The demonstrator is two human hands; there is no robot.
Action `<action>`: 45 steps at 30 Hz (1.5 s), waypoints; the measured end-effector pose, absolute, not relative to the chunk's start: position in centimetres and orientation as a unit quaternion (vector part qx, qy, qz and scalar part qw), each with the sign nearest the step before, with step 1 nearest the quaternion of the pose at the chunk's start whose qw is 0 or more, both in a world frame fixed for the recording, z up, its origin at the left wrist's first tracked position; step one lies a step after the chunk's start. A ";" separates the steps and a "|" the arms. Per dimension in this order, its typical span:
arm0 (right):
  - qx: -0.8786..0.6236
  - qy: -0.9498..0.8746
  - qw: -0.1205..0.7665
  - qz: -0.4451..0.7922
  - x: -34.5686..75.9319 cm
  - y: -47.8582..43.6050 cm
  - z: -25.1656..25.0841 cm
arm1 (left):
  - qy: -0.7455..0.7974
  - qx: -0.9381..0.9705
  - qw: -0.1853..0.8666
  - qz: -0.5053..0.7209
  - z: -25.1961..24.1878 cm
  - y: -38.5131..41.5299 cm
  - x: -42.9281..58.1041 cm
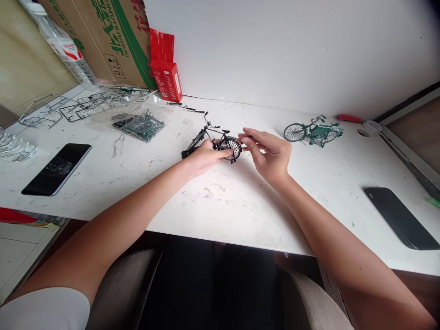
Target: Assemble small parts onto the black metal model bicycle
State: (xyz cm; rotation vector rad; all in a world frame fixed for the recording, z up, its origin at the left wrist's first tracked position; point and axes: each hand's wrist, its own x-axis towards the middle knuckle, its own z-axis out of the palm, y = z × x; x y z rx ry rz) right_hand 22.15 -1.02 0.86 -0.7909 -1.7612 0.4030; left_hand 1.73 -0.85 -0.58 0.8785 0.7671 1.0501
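A small black model bicycle (233, 145) stands upright at the middle of the table, its handlebar towards the left. My left hand (205, 156) is closed on it, with the thumb lying along the lower part of the rear wheel. Just right of that wheel is my right hand (268, 152), thumb and fingertips pinched together at the wheel's rear edge. Whatever is between those fingertips is too small to make out. Part of the front wheel and lower frame is hidden behind my left hand.
A green model bicycle (319, 132) stands at the right. Bagged green parts (140, 124), loose part frames (74, 110) and a red packet (167, 75) lie left and back. A phone (57, 168), a water bottle (65, 48), a cardboard box (99, 41) and a black case (402, 217) flank the area.
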 end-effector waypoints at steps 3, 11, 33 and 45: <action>-0.349 -0.734 0.559 0.167 22.2 -1.0 1.0 | 0.359 0.392 0.700 0.478 -0.6 -0.9 1.9; -0.368 -0.707 0.580 0.168 21.9 -1.3 1.3 | 0.353 0.399 0.704 0.471 -0.2 -1.3 2.2; -0.373 -0.664 0.604 0.236 21.9 -0.8 1.0 | 0.340 0.415 0.697 0.476 -0.5 -1.4 2.4; -0.314 -0.744 0.562 0.182 22.2 -1.1 1.1 | 0.334 0.417 0.697 0.479 -0.5 -1.3 2.3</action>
